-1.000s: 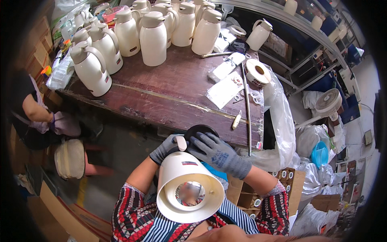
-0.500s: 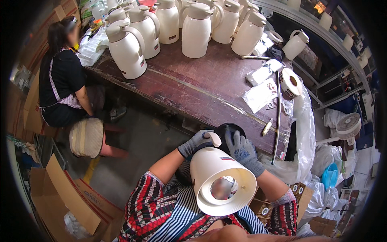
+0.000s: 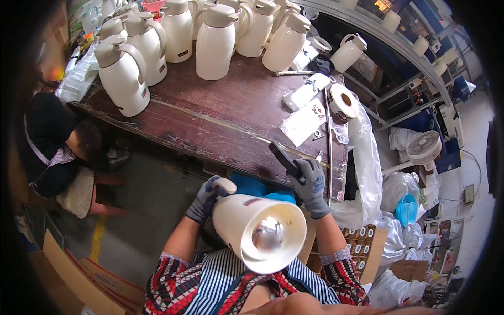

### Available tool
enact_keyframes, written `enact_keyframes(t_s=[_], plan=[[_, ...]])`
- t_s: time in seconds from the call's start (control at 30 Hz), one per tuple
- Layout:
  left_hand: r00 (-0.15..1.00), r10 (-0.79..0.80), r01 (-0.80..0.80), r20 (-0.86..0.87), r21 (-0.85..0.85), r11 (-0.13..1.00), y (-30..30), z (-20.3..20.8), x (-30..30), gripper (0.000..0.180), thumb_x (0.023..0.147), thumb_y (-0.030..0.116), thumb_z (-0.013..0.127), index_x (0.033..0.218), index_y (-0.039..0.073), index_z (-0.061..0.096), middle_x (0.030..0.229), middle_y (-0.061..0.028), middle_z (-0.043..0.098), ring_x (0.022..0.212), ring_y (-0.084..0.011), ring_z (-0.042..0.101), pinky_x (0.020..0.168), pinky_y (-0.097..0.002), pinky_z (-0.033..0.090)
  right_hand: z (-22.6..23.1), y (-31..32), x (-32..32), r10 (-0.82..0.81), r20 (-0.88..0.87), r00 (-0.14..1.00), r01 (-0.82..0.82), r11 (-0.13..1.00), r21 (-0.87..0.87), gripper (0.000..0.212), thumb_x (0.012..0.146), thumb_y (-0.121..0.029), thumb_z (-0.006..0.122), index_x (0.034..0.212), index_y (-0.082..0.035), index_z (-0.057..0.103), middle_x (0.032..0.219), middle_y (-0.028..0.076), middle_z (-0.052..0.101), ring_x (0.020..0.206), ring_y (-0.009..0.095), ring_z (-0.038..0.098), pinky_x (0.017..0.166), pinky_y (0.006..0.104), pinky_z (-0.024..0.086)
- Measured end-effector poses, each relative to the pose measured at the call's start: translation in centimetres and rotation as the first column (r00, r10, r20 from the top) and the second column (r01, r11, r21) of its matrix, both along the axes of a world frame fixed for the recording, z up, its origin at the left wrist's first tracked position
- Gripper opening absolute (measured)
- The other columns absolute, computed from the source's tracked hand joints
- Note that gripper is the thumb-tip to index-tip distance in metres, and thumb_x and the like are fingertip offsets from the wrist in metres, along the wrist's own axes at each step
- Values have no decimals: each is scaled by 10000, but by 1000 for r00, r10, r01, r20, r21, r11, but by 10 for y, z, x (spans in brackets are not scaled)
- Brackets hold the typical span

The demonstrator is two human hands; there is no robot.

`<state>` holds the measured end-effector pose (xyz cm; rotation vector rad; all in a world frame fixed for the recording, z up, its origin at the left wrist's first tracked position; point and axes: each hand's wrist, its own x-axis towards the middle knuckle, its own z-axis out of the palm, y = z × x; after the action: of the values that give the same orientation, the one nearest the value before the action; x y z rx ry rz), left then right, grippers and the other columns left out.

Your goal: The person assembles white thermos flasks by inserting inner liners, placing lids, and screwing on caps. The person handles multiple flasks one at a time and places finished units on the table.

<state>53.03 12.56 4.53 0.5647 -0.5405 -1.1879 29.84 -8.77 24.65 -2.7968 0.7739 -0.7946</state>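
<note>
Clearly, the cream vacuum jug (image 3: 228, 220) is in front of the striped apron (image 3: 220, 283), tilted, its wide open end facing up toward the wearer and showing a mirrored inner flask (image 3: 268, 237). Taking that jug as the clock's centre, the grey-gloved left hand (image 3: 203, 199) is at ten o'clock, fingers curled around the curved handle (image 3: 224, 185). At half past one, the gloved right hand (image 3: 312, 182) grips a black disc (image 3: 284, 159) between thumb and fingers; the disc is seen nearly edge-on, apart from the jug and by the edge of the brown worktable (image 3: 194, 100). Whether it touches the tabletop cannot be told.

Lidded cream jugs (image 3: 215, 50) stand upright on the table from eleven to twelve o'clock. Toward one o'clock are clear-bagged packets (image 3: 299, 126), a label roll (image 3: 344, 102) and a long thin rod (image 3: 329, 147). A fan (image 3: 424, 147) is at two, a blue basin (image 3: 406, 209) just before three, and an open carton (image 3: 375, 252) of white-ended tubes at three. A seated co-worker (image 3: 42, 136) is at ten, well apart.
</note>
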Motion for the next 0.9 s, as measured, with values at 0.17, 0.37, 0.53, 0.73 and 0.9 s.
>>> enact_keyframes(t_s=[0.17, 0.37, 0.53, 0.73, 0.9], plan=[[905, 382, -322, -185, 290, 901, 23, -8, -12, 195, 1053, 132, 607, 1247, 118, 620, 960, -46, 645, 847, -162, 631, 764, -321, 569, -54, -22, -15, 114, -405, 907, -248, 922, -298, 529, 733, -397, 758, 1198, -166, 655, 1245, 130, 611, 1149, 348, 580, 970, 561, 448], [823, 438, -553, 363, 330, 765, 51, 12, 16, 284, 1087, 228, 556, 1282, 37, 637, 1023, -22, 676, 930, -123, 645, 818, -307, 560, -69, -6, 43, -209, -497, 843, 247, 969, 13, 826, 799, -547, 739, 1521, -235, 484, 1639, 213, 317, 1498, 551, 236, 1102, 759, 236], [791, 464, -596, 399, 332, 731, 58, 38, 32, 251, 1043, 262, 657, 1153, 38, 630, 876, 16, 605, 762, -75, 563, 691, -269, 503, -61, -24, 34, -163, -149, 975, 203, 928, 312, 822, 824, -510, 749, 1526, -166, 496, 1613, 219, 365, 1483, 445, 353, 1174, 567, 327], [842, 338, -496, 419, 359, 791, 43, 59, 42, 237, 1025, 283, 686, 968, 80, 578, 800, 24, 558, 679, -68, 528, 611, -273, 473, 58, 44, 7, 395, 145, 907, -418, 805, 422, 975, 763, -541, 747, 1549, -47, 448, 1632, 322, 274, 1507, 542, 256, 1237, 575, 213], [933, 208, -292, 293, 281, 914, 12, 82, 49, 253, 1006, 291, 711, 981, 67, 596, 835, 19, 594, 695, -72, 545, 643, -264, 488, 71, 53, -15, 455, 94, 886, -461, 838, 293, 986, 827, -743, 635, 1553, -101, 451, 1630, 334, 265, 1503, 574, 227, 1204, 636, 218]])
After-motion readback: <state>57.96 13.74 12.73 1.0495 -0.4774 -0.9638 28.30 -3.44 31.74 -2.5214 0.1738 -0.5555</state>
